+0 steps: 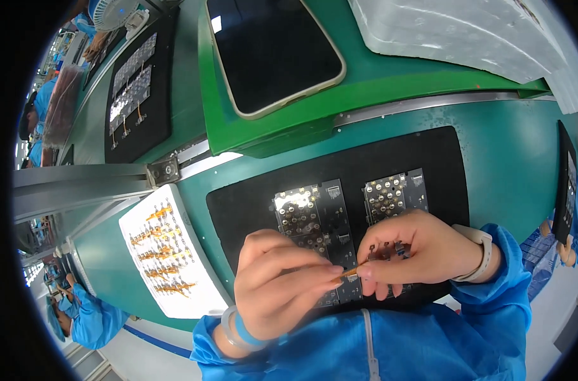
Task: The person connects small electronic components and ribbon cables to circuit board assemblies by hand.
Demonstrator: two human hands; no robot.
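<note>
My left hand (pixel 277 282) and my right hand (pixel 408 249) meet above the black mat (pixel 251 209). Thumb and fingers of both pinch a thin orange flex cable (pixel 348 273) between them. Small dark connector pieces (pixel 387 249) show within the curl of my right hand; whether they belong to the same cable I cannot tell. Beneath the hands lie two dark circuit board panels, a left panel (pixel 332 206) and a right panel (pixel 416 184), both with rows of round silver parts. My hands and sleeves hide their near portions.
A white tray (pixel 131 219) with several orange flex cables lies to the left. Beyond the mat, a green raised shelf (pixel 365 95) carries a phone (pixel 276 54) and white foam packaging (pixel 454 38). A metal post (pixel 86 184) stands at left, near another board-laden mat (pixel 162 82). Co-workers sit at both sides.
</note>
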